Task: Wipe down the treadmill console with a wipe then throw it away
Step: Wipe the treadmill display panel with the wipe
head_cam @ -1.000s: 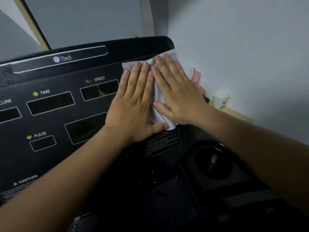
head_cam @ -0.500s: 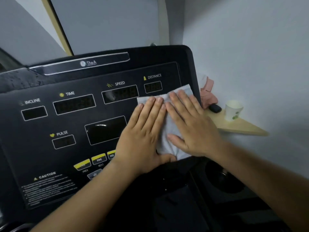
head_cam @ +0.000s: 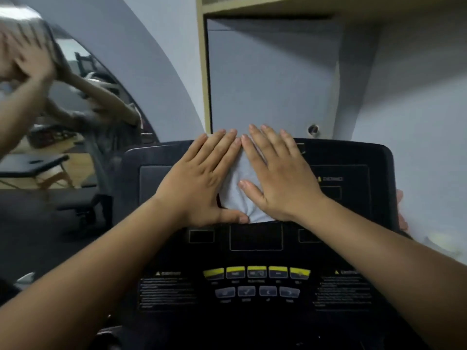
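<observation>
Two flat hands have carried the wipe (head_cam: 237, 203) leftward across the console (head_cam: 353, 155): half a second back it sat at the right edge under the distance readout, and now it lies at the top middle. So the right side looks done, and I judge the left part of the panel and the lower buttons are what remain before the wipe can be thrown away.

Far left, a mirror (head_cam: 75, 122) shows a blurred reflection of raised arms. Next comes the left hand (head_cam: 199, 180), palm down, its fingers (head_cam: 219, 145) straight and close together, tips reaching the console's top edge, thumb stretched along the wipe's lower edge. The wipe shows as a pale wedge between the two hands, mostly hidden beneath them, bunched a little at the bottom near that thumb. The right hand (head_cam: 283, 178) presses the other half, fingers straight and slightly fanned, thumb lying across the wipe. Neither hand pinches it; both pin it flat. Right of that hand the distance label (head_cam: 331, 178) is bare, and the yellow buttons (head_cam: 256, 272) sit well below, untouched
</observation>
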Tool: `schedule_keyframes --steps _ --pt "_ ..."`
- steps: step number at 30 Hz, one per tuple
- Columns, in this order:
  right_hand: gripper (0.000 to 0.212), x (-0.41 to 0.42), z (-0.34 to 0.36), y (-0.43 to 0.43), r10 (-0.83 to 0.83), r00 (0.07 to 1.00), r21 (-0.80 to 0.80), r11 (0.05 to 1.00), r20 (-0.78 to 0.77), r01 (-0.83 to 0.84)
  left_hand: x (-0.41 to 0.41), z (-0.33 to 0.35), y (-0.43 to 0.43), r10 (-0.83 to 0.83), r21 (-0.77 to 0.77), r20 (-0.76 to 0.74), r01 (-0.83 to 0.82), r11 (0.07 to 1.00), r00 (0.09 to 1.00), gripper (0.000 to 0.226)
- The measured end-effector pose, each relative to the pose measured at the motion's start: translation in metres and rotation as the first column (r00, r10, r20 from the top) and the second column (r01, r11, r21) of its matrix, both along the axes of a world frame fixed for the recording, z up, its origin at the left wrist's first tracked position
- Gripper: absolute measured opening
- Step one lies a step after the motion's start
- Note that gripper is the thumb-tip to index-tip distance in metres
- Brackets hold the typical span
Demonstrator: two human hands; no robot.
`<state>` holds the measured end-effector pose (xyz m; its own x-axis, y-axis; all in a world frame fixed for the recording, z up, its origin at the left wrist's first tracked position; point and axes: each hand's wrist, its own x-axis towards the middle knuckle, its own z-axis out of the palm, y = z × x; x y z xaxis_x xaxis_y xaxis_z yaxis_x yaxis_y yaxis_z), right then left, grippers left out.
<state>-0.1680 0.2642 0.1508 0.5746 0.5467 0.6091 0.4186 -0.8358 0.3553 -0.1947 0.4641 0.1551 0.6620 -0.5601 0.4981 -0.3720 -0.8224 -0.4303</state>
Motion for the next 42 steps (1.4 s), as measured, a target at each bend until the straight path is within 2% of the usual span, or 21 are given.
schedule_keyframes --steps 8,14,17,20,23,26,29,31,34,38,42 --pt "0.08 -0.011 -0.01 0.116 0.095 0.995 -0.084 0.992 0.008 -0.094 -0.035 -0.02 0.109 0.134 -0.033 -0.012 -0.134 0.99 0.991 0.126" --pt "0.08 -0.029 -0.035 0.155 0.121 0.993 -0.119 0.985 -0.017 -0.122 -0.065 -0.052 0.141 0.233 -0.053 -0.082 -0.238 0.97 0.969 0.125" --pt "0.08 -0.045 -0.058 0.159 0.118 0.992 -0.099 0.988 -0.047 -0.122 -0.086 -0.074 0.137 0.19 -0.107 -0.07 -0.196 0.975 0.979 0.118" --pt "0.082 -0.065 -0.088 0.157 0.137 0.987 -0.044 0.989 -0.088 -0.141 -0.103 -0.107 0.113 0.021 -0.199 -0.06 -0.033 0.979 0.998 0.106" --pt "0.085 -0.074 -0.105 0.152 0.116 0.988 -0.045 0.992 -0.104 -0.121 -0.102 -0.128 0.096 -0.078 -0.298 -0.098 0.046 0.953 0.992 0.096" --pt "0.085 -0.063 -0.09 0.147 0.11 0.989 -0.065 0.991 -0.1 -0.117 -0.087 -0.12 0.103 -0.115 -0.314 -0.078 0.085 0.946 0.99 0.088" --pt "0.088 -0.043 -0.056 0.143 0.032 0.999 -0.141 0.989 -0.043 -0.038 -0.061 -0.081 0.102 -0.155 -0.435 -0.07 0.11 0.894 0.985 0.078" --pt "0.094 -0.036 -0.037 0.143 0.009 0.999 -0.115 0.993 -0.049 -0.015 -0.042 -0.056 0.093 -0.145 -0.517 -0.038 0.104 0.849 0.989 0.072" --pt "0.098 -0.033 -0.028 0.145 -0.006 0.998 -0.058 0.998 -0.066 0.002 -0.028 -0.05 0.082 -0.034 -0.536 0.049 0.055 0.842 0.998 0.067" --pt "0.095 -0.047 -0.054 0.139 0.009 0.996 -0.032 0.999 -0.092 -0.012 -0.044 -0.083 0.075 0.041 -0.537 0.032 -0.017 0.843 0.999 0.068" --pt "0.086 -0.081 -0.115 0.129 0.08 0.986 -0.036 0.996 -0.145 -0.086 -0.084 -0.146 0.064 0.062 -0.537 -0.004 -0.054 0.842 0.998 0.069"
